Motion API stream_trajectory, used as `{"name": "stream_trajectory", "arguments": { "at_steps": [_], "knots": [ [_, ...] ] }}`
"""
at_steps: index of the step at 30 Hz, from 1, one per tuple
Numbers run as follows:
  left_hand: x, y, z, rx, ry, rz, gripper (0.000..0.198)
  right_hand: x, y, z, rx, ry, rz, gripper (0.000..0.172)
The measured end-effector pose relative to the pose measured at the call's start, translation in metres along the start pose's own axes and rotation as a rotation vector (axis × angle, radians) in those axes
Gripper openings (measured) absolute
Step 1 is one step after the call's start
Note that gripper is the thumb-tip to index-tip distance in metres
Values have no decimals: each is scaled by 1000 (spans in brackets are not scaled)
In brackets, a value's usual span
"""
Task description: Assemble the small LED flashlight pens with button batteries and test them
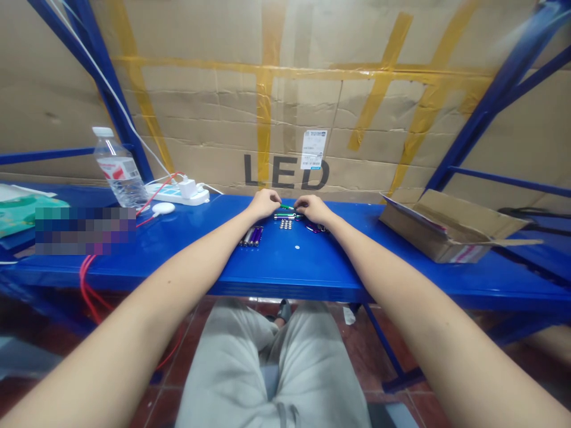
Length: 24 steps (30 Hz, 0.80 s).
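Note:
Near the back of the blue table, my left hand [265,204] has its fingers pinched at the left end of a slim green tube [286,207]. At the tube's other end, the fingers of my right hand [313,208] are closed on it. Just in front lie more slim green and silvery tubes [284,216]. Small round silver pieces [285,224] sit grouped in front of those. Several purple and silver tubes [251,236] lie side by side by my left wrist. Small purple pieces [314,227] lie partly hidden under my right hand.
On the blue table [285,270] lies a small white disc [297,247]. An open cardboard box [439,235] stands at the right. To the left are a water bottle [118,169], a white power strip [191,193] and red cables [87,279]. A large cardboard sheet [200,119] rises behind.

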<state>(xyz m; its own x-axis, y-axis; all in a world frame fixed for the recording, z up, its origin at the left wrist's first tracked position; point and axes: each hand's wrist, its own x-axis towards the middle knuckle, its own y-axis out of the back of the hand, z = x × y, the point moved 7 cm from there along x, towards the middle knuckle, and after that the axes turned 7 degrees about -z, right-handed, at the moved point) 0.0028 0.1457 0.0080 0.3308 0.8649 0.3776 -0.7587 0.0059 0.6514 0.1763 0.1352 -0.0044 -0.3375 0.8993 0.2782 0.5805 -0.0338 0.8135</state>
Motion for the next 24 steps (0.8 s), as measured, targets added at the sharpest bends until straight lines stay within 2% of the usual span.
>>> {"name": "stream_trajectory", "arguments": {
  "at_steps": [10,24],
  "knots": [
    [-1,-14,-2,78,29,-184,27,-2,-5,1,0,29,-103,25],
    [1,-18,-3,-90,-25,-294,30,-7,0,1,29,57,-98,30]
  ]
}}
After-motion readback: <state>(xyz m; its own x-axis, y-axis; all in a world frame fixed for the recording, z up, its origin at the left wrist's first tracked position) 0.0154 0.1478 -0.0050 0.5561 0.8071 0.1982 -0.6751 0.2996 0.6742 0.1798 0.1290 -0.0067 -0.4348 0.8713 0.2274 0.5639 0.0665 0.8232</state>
